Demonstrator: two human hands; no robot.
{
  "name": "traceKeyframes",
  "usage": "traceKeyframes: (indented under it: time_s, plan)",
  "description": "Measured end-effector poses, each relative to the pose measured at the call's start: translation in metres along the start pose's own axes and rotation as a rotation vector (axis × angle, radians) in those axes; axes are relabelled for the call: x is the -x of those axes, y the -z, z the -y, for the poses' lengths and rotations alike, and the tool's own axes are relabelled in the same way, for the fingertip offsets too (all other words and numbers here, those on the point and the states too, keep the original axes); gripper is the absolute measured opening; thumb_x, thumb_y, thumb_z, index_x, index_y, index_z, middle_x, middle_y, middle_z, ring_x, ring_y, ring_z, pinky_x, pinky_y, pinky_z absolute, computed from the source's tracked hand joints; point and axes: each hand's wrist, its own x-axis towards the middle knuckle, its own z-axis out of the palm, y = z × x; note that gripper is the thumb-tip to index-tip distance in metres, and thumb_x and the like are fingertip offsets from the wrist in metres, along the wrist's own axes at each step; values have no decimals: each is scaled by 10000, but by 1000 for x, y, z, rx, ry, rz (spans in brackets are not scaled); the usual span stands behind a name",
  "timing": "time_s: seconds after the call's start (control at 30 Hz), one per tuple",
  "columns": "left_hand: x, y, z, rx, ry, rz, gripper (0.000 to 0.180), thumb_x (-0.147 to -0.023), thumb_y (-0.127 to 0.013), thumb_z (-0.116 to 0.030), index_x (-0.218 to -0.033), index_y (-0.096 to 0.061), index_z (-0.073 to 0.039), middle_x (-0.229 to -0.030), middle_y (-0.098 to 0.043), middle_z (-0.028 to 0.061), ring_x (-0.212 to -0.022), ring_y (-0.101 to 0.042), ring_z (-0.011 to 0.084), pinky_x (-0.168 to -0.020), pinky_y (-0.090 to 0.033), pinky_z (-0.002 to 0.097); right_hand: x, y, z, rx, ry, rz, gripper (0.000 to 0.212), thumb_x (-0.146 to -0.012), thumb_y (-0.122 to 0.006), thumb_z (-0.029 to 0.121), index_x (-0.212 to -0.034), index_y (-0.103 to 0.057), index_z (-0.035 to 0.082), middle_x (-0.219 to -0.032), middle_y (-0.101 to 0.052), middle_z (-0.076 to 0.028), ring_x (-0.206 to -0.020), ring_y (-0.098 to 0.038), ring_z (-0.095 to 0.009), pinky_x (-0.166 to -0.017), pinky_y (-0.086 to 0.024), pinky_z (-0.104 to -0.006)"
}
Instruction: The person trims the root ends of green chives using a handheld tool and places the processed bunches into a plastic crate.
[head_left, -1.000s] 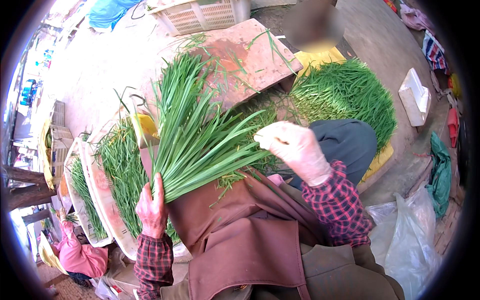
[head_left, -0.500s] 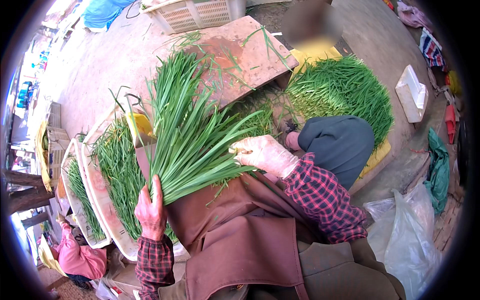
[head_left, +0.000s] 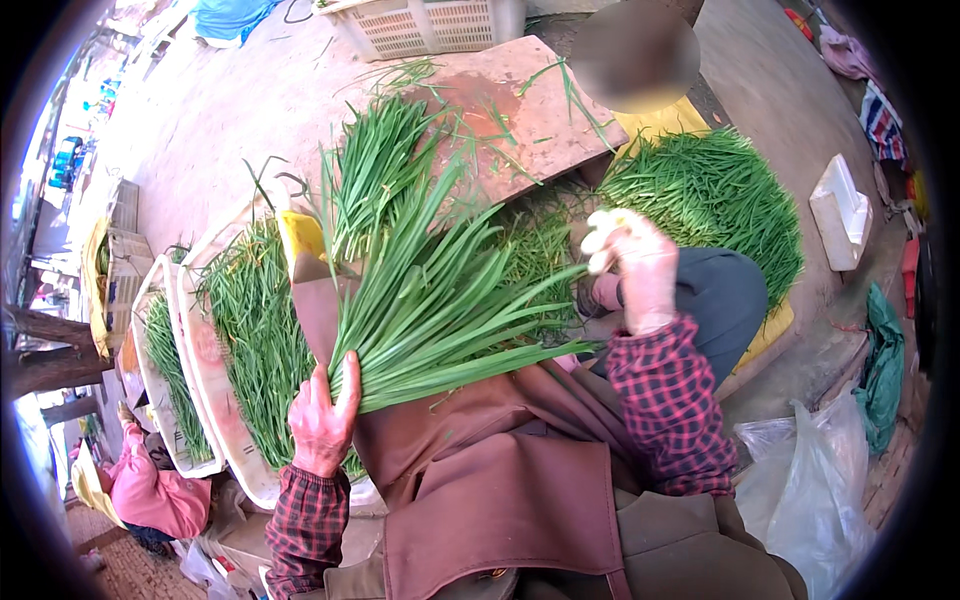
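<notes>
My left hand grips a bunch of garlic chives near its lower end, thumb on top. The long green leaves fan out over the brown apron on my lap. My right hand is lifted off to the right, beyond the leaf tips, with pale coverings on its bent fingers. Motion blurs those fingers, so whether they pinch anything is unclear. Past the held bunch, another bunch of chives lies by the edge of a low board. Loose leaves are strewn across the board.
At left stand long white crates filled with chives. A big heap of chives rests on yellow sheeting at right, near a seated person's dark-clad knee. White foam box and clear plastic bags lie farther right.
My right hand has moved away from the leaf tips, up and to the right. The held bunch now fans wider and leans farther right, uncovering the bunch behind it.
</notes>
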Motion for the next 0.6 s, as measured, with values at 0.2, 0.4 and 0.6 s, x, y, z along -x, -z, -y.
traceKeyframes:
  time_s: [0.2,0.4,0.6]
  plan:
    - [0,8,6,-72,-133,53,585,-815,-582,-42,-1388,-550,-156,-1054,-625,217,-661,-558,226,-540,-477,300,11,-27,41,552,516,413,208,-887,-722,142,-1066,-703,37,-952,-669,-88,-848,-668,-189,-747,-542,-298]
    - [-9,13,3,-78,-211,32,559,-826,-576,-72,-1372,-562,-186,-1043,-629,204,-656,-556,206,-546,-477,292,31,-74,2,724,365,620,580,-857,-672,588,-966,-683,18,-911,-711,-151,-888,-693,-329,-785,-542,-432]
    - [-10,15,1,-95,-272,8,570,-823,-586,-88,-1378,-554,-213,-1033,-627,198,-660,-552,197,-540,-474,286,40,-86,-16,149,-271,583,144,-921,-627,144,-881,-697,25,-734,-699,-108,-528,-625,-171,-468,-471,-310]
